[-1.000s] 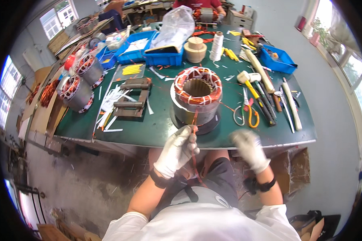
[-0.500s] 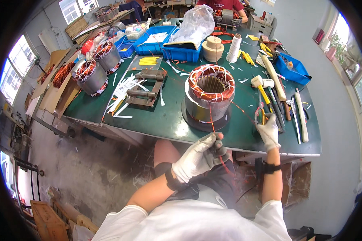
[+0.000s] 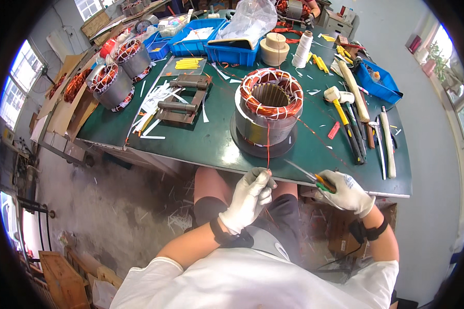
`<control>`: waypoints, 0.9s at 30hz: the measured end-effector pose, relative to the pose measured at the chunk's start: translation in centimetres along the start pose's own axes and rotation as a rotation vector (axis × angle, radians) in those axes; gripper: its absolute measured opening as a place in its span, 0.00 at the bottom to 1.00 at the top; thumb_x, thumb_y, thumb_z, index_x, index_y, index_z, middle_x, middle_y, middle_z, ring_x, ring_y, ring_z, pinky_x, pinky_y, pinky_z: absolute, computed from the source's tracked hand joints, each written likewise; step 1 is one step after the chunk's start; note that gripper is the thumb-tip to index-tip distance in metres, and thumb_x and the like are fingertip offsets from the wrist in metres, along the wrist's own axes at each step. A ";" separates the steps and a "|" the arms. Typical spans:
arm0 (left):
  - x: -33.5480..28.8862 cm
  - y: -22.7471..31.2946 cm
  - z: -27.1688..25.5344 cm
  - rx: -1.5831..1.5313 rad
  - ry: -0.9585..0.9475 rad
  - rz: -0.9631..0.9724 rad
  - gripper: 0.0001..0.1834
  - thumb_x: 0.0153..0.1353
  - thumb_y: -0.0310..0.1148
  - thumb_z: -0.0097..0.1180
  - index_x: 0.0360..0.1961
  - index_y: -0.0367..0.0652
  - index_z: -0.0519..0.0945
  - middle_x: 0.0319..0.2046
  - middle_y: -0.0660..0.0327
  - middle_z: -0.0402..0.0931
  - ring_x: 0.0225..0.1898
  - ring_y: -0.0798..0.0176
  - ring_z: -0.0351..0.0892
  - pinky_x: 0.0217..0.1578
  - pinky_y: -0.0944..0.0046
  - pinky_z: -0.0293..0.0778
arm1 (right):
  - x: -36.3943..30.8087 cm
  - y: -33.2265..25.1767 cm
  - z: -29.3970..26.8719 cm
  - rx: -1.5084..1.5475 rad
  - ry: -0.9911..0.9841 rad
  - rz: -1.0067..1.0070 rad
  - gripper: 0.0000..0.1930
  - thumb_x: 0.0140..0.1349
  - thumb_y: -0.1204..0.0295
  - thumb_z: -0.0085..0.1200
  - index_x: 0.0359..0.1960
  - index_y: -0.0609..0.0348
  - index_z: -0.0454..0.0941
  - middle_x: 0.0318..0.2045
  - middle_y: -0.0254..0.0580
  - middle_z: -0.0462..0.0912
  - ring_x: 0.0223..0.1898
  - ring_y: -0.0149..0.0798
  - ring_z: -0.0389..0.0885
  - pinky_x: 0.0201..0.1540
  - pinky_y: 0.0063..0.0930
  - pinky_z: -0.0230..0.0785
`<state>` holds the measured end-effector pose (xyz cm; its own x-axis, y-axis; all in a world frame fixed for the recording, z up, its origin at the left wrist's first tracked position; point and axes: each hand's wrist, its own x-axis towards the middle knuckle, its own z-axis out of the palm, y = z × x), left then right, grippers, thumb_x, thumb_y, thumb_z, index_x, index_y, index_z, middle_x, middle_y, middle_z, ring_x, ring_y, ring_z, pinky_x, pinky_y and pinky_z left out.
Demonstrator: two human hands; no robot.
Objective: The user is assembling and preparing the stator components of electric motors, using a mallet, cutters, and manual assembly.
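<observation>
In front of me a motor stator (image 3: 252, 130) stands upright on a round dark base (image 3: 242, 147). White lacing ties its ring of copper windings (image 3: 292, 107). A reddish lead (image 3: 268, 144) hangs from its near side down to my left hand (image 3: 247, 200), whose gloved thumb and finger pinch it. A second thin lead (image 3: 314, 133) runs off to the right across the table. To the right of the pinched lead, my gloved right hand (image 3: 348, 193) is closed round scissors (image 3: 322, 183) with green and orange handles. Their slim blades point toward the lead, apart from it.
Mallets (image 3: 344, 116), rods and a red-handled piece (image 3: 334, 130) lie on the green table (image 3: 211, 152) at right. A metal frame (image 3: 183, 103), paper strips (image 3: 157, 105) and more stators (image 3: 111, 90) are at left. Blue bins (image 3: 232, 53) and thread cones (image 3: 302, 49) stand behind; a co-worker's hand (image 3: 310, 19) is beyond.
My right hand has come from the tools toward the stator's front, now with the scissors pointing left. My left hand has shifted slightly left and tightened its pinch on the lead.
</observation>
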<state>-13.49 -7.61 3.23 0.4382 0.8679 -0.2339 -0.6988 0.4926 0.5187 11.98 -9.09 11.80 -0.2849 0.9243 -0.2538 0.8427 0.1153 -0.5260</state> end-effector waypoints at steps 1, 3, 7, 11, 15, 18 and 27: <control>0.0 0.0 0.0 0.006 0.029 0.008 0.06 0.68 0.36 0.54 0.41 0.46 0.76 0.28 0.64 0.75 0.18 0.78 0.55 0.19 0.75 0.53 | 0.6 -1.4 -0.8 -0.021 -0.065 0.046 0.25 0.56 0.57 0.63 0.47 0.64 0.75 0.35 0.56 0.80 0.35 0.55 0.78 0.39 0.38 0.70; -0.1 -0.1 0.3 0.018 0.046 0.013 0.06 0.68 0.36 0.55 0.41 0.46 0.76 0.28 0.64 0.75 0.18 0.78 0.55 0.19 0.75 0.53 | 1.5 -1.3 -0.2 -0.024 -0.032 -0.044 0.24 0.56 0.56 0.62 0.47 0.62 0.76 0.33 0.55 0.81 0.36 0.54 0.80 0.39 0.38 0.71; -0.2 -0.3 0.2 0.064 0.070 0.033 0.07 0.68 0.35 0.55 0.40 0.44 0.76 0.30 0.62 0.77 0.18 0.78 0.56 0.19 0.75 0.53 | 2.7 -3.5 -0.4 -0.112 -0.054 -0.127 0.25 0.56 0.52 0.60 0.47 0.58 0.77 0.33 0.55 0.82 0.38 0.54 0.81 0.40 0.40 0.73; -0.5 -0.1 -0.1 0.089 0.075 0.055 0.07 0.68 0.34 0.54 0.41 0.42 0.76 0.31 0.60 0.78 0.18 0.78 0.56 0.19 0.76 0.54 | 3.3 -3.7 0.0 -0.169 -0.010 -0.211 0.26 0.55 0.51 0.60 0.47 0.57 0.78 0.29 0.55 0.82 0.34 0.56 0.81 0.39 0.42 0.73; -0.4 0.2 -0.1 0.132 0.061 0.045 0.07 0.68 0.33 0.54 0.41 0.41 0.76 0.30 0.60 0.78 0.17 0.79 0.57 0.18 0.76 0.54 | 2.8 -3.7 0.3 -0.128 -0.035 -0.170 0.24 0.55 0.52 0.60 0.45 0.57 0.79 0.27 0.53 0.81 0.32 0.54 0.81 0.36 0.40 0.73; -0.2 -0.3 -0.5 0.190 0.020 -0.009 0.07 0.68 0.33 0.54 0.42 0.41 0.76 0.28 0.61 0.77 0.17 0.79 0.57 0.18 0.77 0.53 | 1.9 -2.0 0.8 -0.050 -0.006 -0.038 0.25 0.54 0.50 0.61 0.43 0.58 0.80 0.27 0.52 0.81 0.31 0.52 0.81 0.35 0.38 0.72; 6.2 -0.1 4.8 -0.196 -0.226 -0.204 0.11 0.66 0.43 0.56 0.47 0.53 0.77 0.30 0.72 0.71 0.19 0.79 0.53 0.19 0.78 0.53 | 1.2 7.8 2.8 0.029 0.402 0.243 0.14 0.54 0.66 0.60 0.38 0.61 0.76 0.30 0.49 0.80 0.33 0.45 0.80 0.37 0.32 0.71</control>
<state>-8.05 -2.58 5.68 0.6783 0.7254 -0.1175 -0.6697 0.6760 0.3075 16.92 -8.11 5.16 0.1234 0.9915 -0.0413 0.8486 -0.1270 -0.5136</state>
